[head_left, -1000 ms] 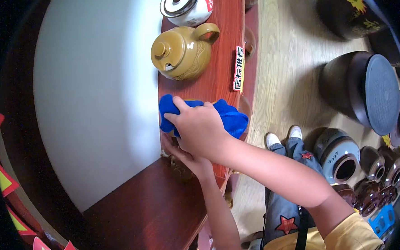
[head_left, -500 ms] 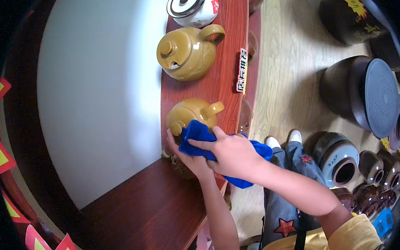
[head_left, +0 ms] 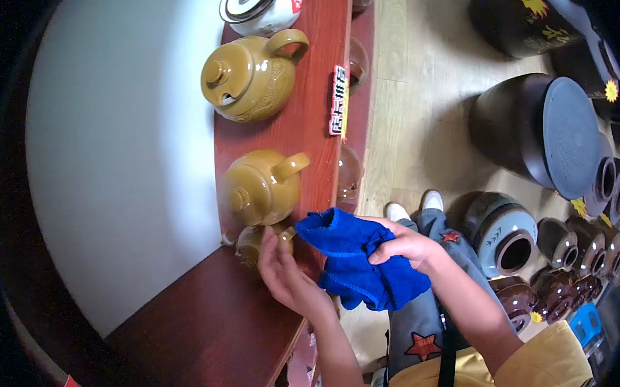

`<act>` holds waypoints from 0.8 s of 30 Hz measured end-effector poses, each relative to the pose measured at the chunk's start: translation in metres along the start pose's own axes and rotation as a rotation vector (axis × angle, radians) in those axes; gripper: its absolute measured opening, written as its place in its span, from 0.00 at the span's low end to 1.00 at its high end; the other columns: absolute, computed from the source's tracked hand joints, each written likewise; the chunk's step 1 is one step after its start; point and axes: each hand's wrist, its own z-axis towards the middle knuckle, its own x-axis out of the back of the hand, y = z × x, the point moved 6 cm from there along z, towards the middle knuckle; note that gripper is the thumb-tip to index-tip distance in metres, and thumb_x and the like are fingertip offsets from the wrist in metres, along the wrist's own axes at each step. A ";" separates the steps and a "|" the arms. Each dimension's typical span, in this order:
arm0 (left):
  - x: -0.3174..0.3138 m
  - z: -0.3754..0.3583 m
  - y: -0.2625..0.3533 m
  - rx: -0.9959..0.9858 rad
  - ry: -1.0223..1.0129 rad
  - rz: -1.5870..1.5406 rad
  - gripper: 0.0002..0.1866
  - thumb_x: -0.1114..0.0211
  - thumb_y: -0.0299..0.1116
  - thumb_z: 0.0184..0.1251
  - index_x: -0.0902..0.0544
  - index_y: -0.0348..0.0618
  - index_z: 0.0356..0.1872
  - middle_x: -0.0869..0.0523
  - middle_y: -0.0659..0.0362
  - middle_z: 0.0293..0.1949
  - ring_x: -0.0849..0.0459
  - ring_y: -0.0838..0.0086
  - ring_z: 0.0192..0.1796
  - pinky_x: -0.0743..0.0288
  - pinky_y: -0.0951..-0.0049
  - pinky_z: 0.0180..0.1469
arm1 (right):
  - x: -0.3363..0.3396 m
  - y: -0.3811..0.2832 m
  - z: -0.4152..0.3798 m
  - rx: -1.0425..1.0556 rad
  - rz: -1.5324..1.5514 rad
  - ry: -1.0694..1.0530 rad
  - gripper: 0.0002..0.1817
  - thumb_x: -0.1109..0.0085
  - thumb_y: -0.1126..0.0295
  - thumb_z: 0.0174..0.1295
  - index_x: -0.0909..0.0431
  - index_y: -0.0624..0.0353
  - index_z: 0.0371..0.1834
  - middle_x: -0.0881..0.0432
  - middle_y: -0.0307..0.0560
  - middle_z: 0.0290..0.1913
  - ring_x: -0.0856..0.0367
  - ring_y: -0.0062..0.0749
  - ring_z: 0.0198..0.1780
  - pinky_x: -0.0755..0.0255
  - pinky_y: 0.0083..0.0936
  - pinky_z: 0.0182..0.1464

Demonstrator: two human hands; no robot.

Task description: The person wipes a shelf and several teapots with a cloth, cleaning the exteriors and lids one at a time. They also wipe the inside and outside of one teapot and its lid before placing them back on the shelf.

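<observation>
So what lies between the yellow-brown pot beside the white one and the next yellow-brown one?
Just bare shelf between the first pot and the second pot, in the head view.

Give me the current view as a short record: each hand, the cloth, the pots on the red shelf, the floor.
right hand: gripping the blue cloth
left hand: open, no object in its grip; contact with the small pot behind its fingers unclear
cloth: bunched, hanging in folds
red shelf: near mustard pot, far mustard pot, white pot with dark-rimmed lid
pot lids: on all three shelf pots
shelf edge: sign
floor: large dark jars, smaller jars
</observation>
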 end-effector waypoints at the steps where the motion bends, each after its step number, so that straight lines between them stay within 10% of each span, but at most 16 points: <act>1: -0.006 -0.008 -0.001 0.056 -0.059 -0.023 0.15 0.49 0.28 0.70 0.29 0.33 0.54 0.31 0.45 0.62 0.32 0.62 0.65 0.43 0.63 0.68 | 0.005 0.003 -0.004 0.003 0.001 0.011 0.43 0.39 0.78 0.45 0.44 0.63 0.70 0.30 0.47 0.64 0.33 0.32 0.64 0.43 0.30 0.68; 16: -0.083 -0.093 -0.039 -0.015 -0.603 0.044 0.41 0.33 0.36 0.59 0.47 0.33 0.67 0.39 0.45 0.63 0.42 0.58 0.68 0.52 0.59 0.70 | 0.049 -0.039 -0.064 0.416 -0.371 0.393 0.50 0.47 0.84 0.40 0.51 0.55 0.74 0.42 0.44 0.71 0.42 0.30 0.69 0.49 0.24 0.69; 24: -0.101 -0.107 -0.076 0.531 -0.515 -0.238 0.27 0.44 0.27 0.69 0.43 0.36 0.66 0.33 0.51 0.62 0.34 0.69 0.64 0.45 0.68 0.68 | 0.068 -0.042 -0.098 0.416 -0.086 0.488 0.56 0.51 0.79 0.29 0.53 0.55 0.75 0.44 0.46 0.72 0.45 0.32 0.72 0.51 0.21 0.69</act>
